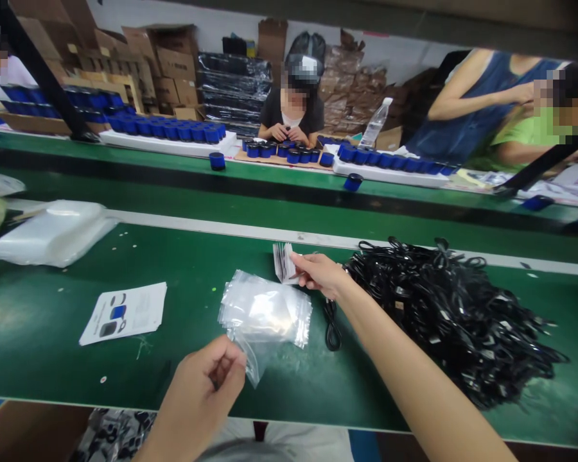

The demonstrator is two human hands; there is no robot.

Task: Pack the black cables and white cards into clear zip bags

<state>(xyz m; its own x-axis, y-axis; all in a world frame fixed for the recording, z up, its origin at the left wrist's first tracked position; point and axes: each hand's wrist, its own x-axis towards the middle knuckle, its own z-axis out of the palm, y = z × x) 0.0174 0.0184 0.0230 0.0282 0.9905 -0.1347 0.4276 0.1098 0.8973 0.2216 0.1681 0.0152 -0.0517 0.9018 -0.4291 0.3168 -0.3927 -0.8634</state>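
a single clear bag (pixel 253 360) hangs at the near edge of the bag stack (pixel 264 311), which lies mid-bench; clock directions here run from that stack, with twelve facing away from the wearer. the left hand (pixel 205 378), at seven, has its grip closed, thumb and curled fingers pinching the bag by its left side, probably so the rest stays loose and reachable. the right hand (pixel 320 274), at one, pinches white folded slips (pixel 284 263) between thumb and fingers; taking them by the right side seems to leave their fanned edges free. whether it has one slip or several i cannot tell.

just beside the stack at three lies one looped cable (pixel 332 325), apart from the big cable heap (pixel 447 327) farther out at three, perhaps to be easy to find. printed cards (pixel 125 312) sit squared in a pile at nine, picture side up, likely so they stay in order. a plastic bundle (pixel 58 232) rests at ten, out of the hands' way.

beyond, on the far side of the green bench (pixel 187 256), blue-and-black pieces (pixel 178 130) stand in rows at eleven, and a co-worker (pixel 293 109) sits near twelve.
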